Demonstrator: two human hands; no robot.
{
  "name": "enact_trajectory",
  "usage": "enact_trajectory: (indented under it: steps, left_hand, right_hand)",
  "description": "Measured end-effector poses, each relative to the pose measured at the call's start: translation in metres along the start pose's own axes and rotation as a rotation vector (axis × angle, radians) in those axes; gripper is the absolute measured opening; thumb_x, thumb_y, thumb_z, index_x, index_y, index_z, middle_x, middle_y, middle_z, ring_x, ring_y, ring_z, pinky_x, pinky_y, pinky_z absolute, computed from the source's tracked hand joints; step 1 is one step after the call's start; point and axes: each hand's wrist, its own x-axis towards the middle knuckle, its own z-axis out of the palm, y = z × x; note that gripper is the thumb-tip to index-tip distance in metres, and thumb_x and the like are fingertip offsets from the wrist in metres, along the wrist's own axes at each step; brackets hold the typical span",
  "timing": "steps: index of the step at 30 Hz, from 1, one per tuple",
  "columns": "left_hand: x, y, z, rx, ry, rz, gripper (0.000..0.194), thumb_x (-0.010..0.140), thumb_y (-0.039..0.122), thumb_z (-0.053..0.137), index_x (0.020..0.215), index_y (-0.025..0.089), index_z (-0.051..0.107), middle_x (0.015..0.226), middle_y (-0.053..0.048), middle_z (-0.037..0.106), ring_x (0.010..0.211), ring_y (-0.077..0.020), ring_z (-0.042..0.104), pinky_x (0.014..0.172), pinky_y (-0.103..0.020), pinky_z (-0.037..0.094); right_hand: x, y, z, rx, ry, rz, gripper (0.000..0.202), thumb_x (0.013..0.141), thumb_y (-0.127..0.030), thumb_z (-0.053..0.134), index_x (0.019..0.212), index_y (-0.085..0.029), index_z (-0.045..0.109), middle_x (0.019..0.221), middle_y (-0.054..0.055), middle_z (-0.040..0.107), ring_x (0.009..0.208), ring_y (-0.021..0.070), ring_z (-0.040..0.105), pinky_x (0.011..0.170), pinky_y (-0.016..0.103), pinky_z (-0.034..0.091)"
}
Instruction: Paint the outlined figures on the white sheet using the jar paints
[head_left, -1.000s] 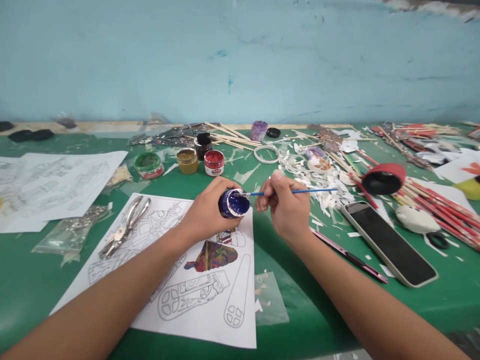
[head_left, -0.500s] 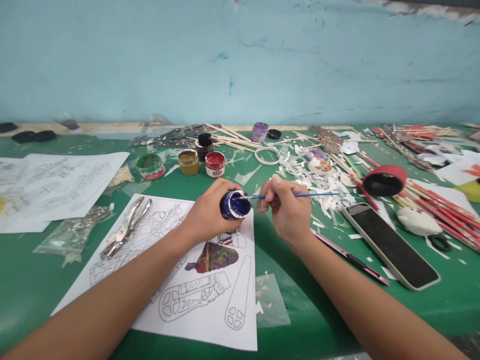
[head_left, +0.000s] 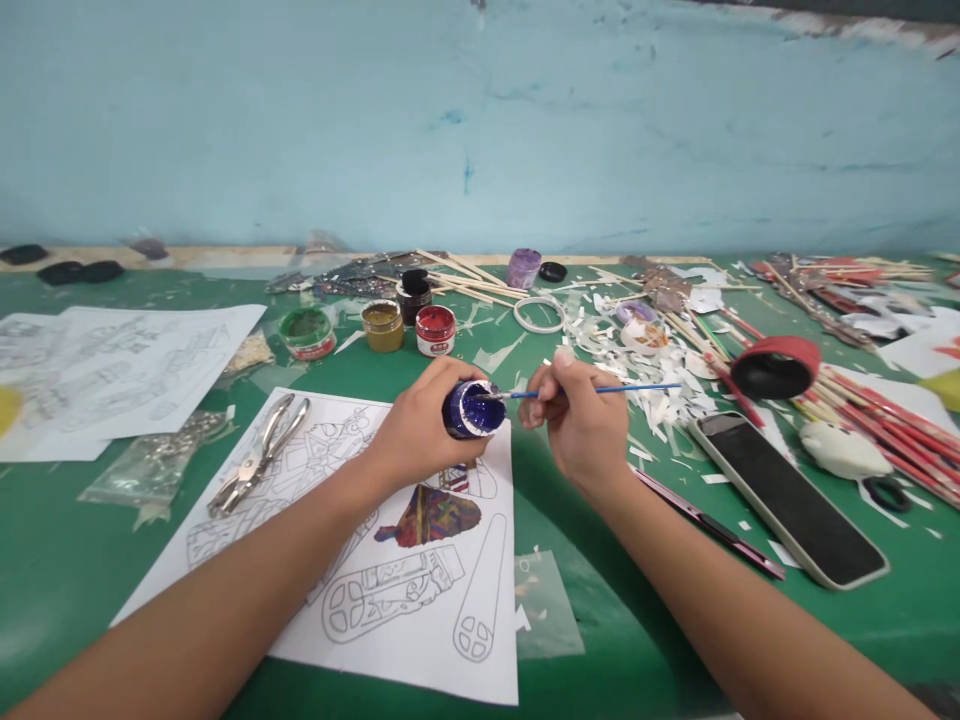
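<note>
While the left hand (head_left: 420, 420) curls round the blue paint jar (head_left: 474, 409) from its nine o'clock side, opened only as far as the jar's girth, the right hand (head_left: 577, 415) is nearly closed, pinching a thin paintbrush (head_left: 637, 387) between thumb and fingers at the jar's three o'clock. The jar leans, its mouth turned toward the right hand, and the brush's tip sits inside the opening, by the dark blue paint. Both are held above the upper part of a white sheet (head_left: 397, 660) of line drawings, lying on the green tabletop (head_left: 615, 640).

Taking the blue jar as the clock's centre, a multicoloured patch (head_left: 435, 516) shows on the sheet at seven o'clock, and metal pliers (head_left: 259, 455) lie across it at nine. A red paint jar (head_left: 436, 331) and a black paint jar (head_left: 413, 297) stand at eleven; a yellow paint jar (head_left: 382, 326) and a green paint jar (head_left: 307, 334) are at ten. At one o'clock is a purple jar (head_left: 523, 268), with a black lid (head_left: 553, 271) just beside it. White paper scraps (head_left: 667, 385) spread between two and three, a phone (head_left: 791, 500) and a red-rimmed black object (head_left: 776, 368) rest toward three, and a pink-and-black tool (head_left: 712, 527) lies at four, partly hidden by the right forearm.
</note>
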Motion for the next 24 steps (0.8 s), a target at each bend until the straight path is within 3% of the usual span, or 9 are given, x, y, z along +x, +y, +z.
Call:
enact_trajectory:
  steps: [5,9,14,21,24]
  left_hand:
    - [-0.001,0.0,0.001,0.026,-0.036,0.009,0.044,0.069,0.018,0.07,0.11,0.025,0.058,0.114,-0.002,0.06,0.107,-0.0243,0.062,0.094,-0.037,0.05]
    - [-0.001,0.0,0.001,0.022,0.001,-0.007,0.042,0.069,0.019,0.071,0.109,0.025,0.058,0.113,-0.001,0.06,0.107,-0.0238,0.062,0.095,-0.037,0.049]
    - [0.001,-0.002,0.0,0.007,0.057,-0.028,0.041,0.07,0.023,0.073,0.108,0.023,0.057,0.113,-0.003,0.06,0.105,-0.0238,0.062,0.092,-0.037,0.05]
    - [0.004,-0.012,0.004,0.009,0.228,0.024,0.042,0.069,0.022,0.076,0.106,0.021,0.057,0.109,-0.004,0.061,0.106,-0.0232,0.061,0.093,-0.035,0.049]
    - [0.006,-0.016,0.006,-0.013,0.298,0.007,0.042,0.068,0.02,0.077,0.104,0.02,0.057,0.106,-0.003,0.062,0.102,-0.022,0.062,0.091,-0.034,0.049]
  right_hand:
    - [0.002,-0.002,0.002,0.081,0.034,0.05,0.043,0.079,-0.048,0.073,0.051,-0.021,0.055,0.041,-0.004,0.05,0.036,0.0096,0.049,0.037,0.024,0.04]
    - [0.003,-0.004,0.003,0.159,0.061,0.098,0.044,0.073,-0.05,0.078,0.05,-0.021,0.054,0.04,-0.005,0.049,0.033,0.0087,0.045,0.034,0.024,0.041]
    - [0.004,-0.005,0.003,0.177,0.06,0.106,0.046,0.075,-0.052,0.076,0.05,-0.021,0.053,0.04,-0.005,0.048,0.033,0.0085,0.044,0.034,0.024,0.041]
    - [0.001,-0.002,0.0,0.077,-0.01,0.108,0.053,0.078,-0.061,0.071,0.051,-0.023,0.047,0.03,-0.01,0.037,0.024,0.0074,0.032,0.029,0.024,0.037]
    - [-0.002,0.004,-0.001,-0.067,-0.07,0.148,0.056,0.078,-0.064,0.069,0.048,-0.023,0.046,0.028,-0.009,0.037,0.023,0.0079,0.034,0.03,0.024,0.04]
